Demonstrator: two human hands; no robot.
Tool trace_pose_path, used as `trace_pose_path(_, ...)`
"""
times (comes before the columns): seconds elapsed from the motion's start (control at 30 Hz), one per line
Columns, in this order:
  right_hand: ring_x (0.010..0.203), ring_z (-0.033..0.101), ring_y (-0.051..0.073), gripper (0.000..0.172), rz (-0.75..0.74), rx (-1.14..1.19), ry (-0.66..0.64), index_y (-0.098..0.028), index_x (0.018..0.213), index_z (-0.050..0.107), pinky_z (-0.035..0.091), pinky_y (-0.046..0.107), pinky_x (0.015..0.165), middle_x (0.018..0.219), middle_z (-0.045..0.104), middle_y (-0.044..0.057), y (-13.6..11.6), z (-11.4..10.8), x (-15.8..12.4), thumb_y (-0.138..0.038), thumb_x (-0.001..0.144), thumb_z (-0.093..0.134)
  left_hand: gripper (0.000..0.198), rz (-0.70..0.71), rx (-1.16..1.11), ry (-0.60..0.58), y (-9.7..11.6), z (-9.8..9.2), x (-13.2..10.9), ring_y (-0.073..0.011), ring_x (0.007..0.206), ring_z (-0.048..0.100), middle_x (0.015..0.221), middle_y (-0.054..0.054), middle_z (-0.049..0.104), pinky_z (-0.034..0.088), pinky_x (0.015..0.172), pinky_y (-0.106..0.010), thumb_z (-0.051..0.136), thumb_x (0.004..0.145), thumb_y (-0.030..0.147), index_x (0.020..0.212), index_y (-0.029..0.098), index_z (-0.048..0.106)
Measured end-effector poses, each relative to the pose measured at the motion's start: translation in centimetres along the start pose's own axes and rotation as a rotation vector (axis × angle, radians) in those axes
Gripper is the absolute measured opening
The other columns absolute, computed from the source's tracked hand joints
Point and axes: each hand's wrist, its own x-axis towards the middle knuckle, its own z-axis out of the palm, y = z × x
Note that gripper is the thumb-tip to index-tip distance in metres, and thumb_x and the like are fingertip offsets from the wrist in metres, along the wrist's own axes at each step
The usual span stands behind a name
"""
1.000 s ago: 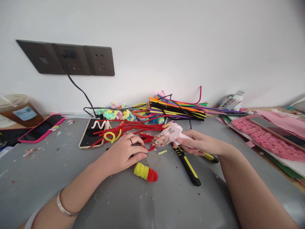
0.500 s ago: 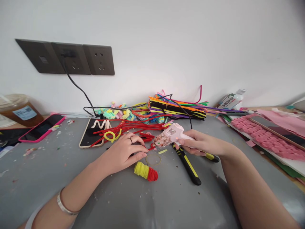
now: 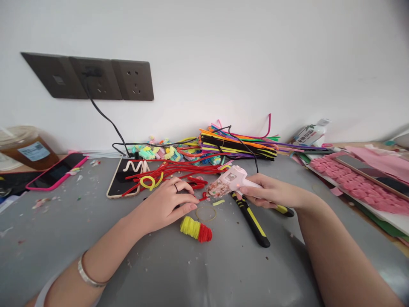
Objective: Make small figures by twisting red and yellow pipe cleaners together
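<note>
1. Gripping the glue gun [image 3: 234,179], a pink one, the right hand [image 3: 271,194] sits just right of the frame's middle with its fingers wrapped round the handle. The nozzle points left and down toward a small red piece [image 3: 203,197] on the grey table [image 3: 64,238].
2. The left hand [image 3: 169,204] lies palm down just left of centre with its fingers bent and its fingertips just beside the red piece. I cannot tell whether it pinches anything. It wears a ring [image 3: 175,187], and a bracelet [image 3: 86,277] shows on the wrist at lower left.
3. A yellow and red coil [image 3: 195,229] lies on the table just below the left fingertips, touching neither hand.
4. The cutters [image 3: 252,221], with black and yellow handles, lie partly under the right hand and run toward the lower right.
5. Loose red pipe cleaners [image 3: 179,169] spread behind the left hand and across a phone [image 3: 119,183]. A many-coloured stack [image 3: 236,145] lies against the wall at the middle.
6. The wall sockets [image 3: 89,76] sit at upper left with a black cable [image 3: 102,115] hanging from them.
7. A pink-cased phone [image 3: 56,171] and a drink cup [image 3: 27,147] are at the left edge, and a pink foam sheet [image 3: 358,187] is at the right.
</note>
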Motion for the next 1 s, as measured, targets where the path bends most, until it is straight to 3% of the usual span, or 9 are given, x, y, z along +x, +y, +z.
trace_pose_path(0.23,0.042,0.022,0.005,0.050,0.015,-0.018,0.055,-0.017,0.082,0.056,0.017,0.018,0.037,0.051,0.030,-0.008,0.4,-0.3,-0.2,-0.067,0.082,0.056,0.033,-0.007,0.003,-0.029,-0.2,0.0,0.0,-0.0226,0.109,0.050,0.114,-0.005,0.064,0.042,0.096,-0.040,0.041,0.099,0.036,0.109,0.028,0.071)
trace_pose_path(0.47,0.042,0.028,0.007,0.051,-0.190,-0.003,0.129,-0.012,0.094,0.059,0.021,0.021,0.038,0.051,0.034,-0.007,1.0,-0.5,-0.4,-0.063,0.088,0.051,0.032,0.023,0.011,0.039,-0.4,0.0,0.0,-0.0210,0.105,0.055,0.111,-0.006,0.067,0.043,0.094,-0.038,0.040,0.099,0.034,0.115,0.026,0.067)
trace_pose_path(0.73,0.042,0.029,0.007,0.045,-0.281,-0.029,0.107,-0.013,0.088,0.058,0.023,0.022,0.041,0.050,0.035,-0.007,-0.5,1.7,0.3,-0.057,0.089,0.052,0.018,-0.034,0.110,0.177,-1.3,0.3,0.1,-0.0186,0.082,0.057,0.089,-0.004,0.067,0.045,0.084,-0.037,0.048,0.087,0.014,0.083,0.020,0.064)
trace_pose_path(1.0,0.045,0.027,0.007,0.046,-0.162,-0.083,0.035,-0.016,0.082,0.055,0.020,0.020,0.040,0.054,0.037,-0.006,-1.2,2.9,1.1,-0.062,0.086,0.053,0.029,0.133,0.103,0.235,-1.1,-1.0,-0.4,-0.0151,0.062,0.044,0.067,-0.001,0.061,0.043,0.071,-0.031,0.039,0.084,0.006,0.072,0.020,0.062)
